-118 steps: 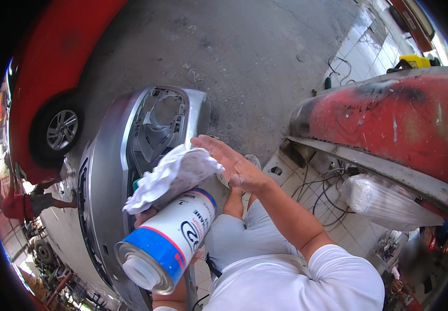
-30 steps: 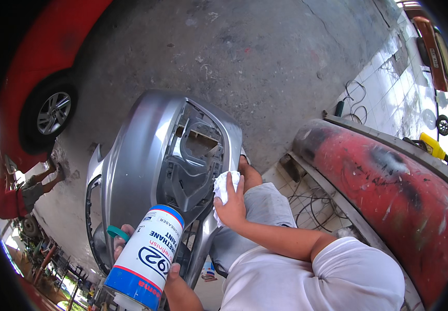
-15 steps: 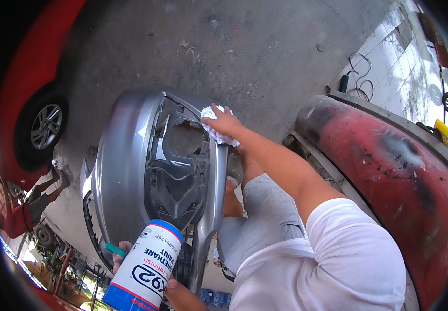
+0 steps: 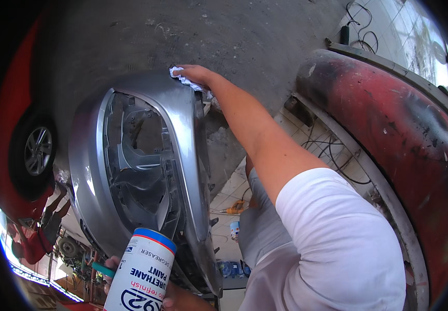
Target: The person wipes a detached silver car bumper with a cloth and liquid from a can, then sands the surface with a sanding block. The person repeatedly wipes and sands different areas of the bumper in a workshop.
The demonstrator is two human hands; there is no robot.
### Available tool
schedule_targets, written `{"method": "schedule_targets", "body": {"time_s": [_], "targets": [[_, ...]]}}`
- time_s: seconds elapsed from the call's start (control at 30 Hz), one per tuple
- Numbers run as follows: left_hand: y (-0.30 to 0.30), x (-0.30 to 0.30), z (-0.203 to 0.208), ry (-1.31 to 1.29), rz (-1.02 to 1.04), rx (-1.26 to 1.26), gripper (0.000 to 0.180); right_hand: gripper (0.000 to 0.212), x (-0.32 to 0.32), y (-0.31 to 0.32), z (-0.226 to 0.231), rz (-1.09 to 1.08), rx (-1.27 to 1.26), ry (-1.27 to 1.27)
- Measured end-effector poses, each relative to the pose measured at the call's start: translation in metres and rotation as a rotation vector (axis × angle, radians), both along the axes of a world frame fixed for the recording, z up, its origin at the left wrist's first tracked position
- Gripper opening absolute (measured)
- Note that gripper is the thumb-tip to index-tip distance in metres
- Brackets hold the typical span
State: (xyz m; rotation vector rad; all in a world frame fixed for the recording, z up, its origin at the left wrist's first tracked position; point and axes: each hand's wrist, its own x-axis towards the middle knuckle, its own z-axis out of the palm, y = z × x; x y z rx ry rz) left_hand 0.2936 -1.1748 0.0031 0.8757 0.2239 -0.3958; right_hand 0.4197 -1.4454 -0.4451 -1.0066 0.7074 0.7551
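Note:
A silver-grey car bumper (image 4: 90, 160) with a large grille opening stands in front of me. My right hand (image 4: 197, 75) presses a crumpled white cloth (image 4: 185, 81) onto the bumper's far upper corner, arm stretched out. Low in the view, my left hand (image 4: 111, 265) grips a white can with blue and red bands (image 4: 143, 272), held tilted over the bumper's near part. The fingers show on both sides of the can, and a green ring-like piece (image 4: 102, 269) sits by them. The can's lower end runs out of the picture.
A red, patchily sanded car panel (image 4: 384, 140) rests on a stand to the right. To the left is a red car with a dark wheel (image 4: 38, 150), and another person (image 4: 29, 241) beyond it. Cables (image 4: 332, 155) and an orange tool (image 4: 234, 208) lie on the tiles.
My right hand has moved the cloth farther away and left along the bumper's edge to its corner. The view has shifted, and the can now sits lower in it, still in my left hand.

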Motion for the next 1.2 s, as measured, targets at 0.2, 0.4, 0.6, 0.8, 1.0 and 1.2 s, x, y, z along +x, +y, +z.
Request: {"method": "schedule_targets", "body": {"time_s": [0.2,0.4,0.6,0.8,1.0,1.2], "targets": [[0.009,-0.022,-0.012,-0.447,-0.047,0.988,0.118,0.067,-0.047,0.013,-0.013,-0.394,-0.139,-0.128],[0.000,-0.080,0.010,-0.648,-0.049,1.206,0.114,0.064,-0.110,0.076,0.111,-0.218,-0.547,-0.506],[0.004,-0.151,0.065,-0.803,0.042,1.289,0.118,0.067,-0.220,0.126,0.257,-0.164,-0.667,-0.669],[0.045,-0.305,0.109,-0.797,0.253,1.314,0.119,0.073,-0.351,0.219,0.308,0.148,-0.622,-1.092],[0.069,-0.481,0.127,-0.728,0.454,1.252,0.124,0.091,-0.492,0.186,0.303,0.796,-0.083,-0.835],[0.082,-0.637,0.108,-0.555,0.705,1.210,0.121,0.049,-0.530,0.144,0.239,0.367,-0.156,-0.266]]}}
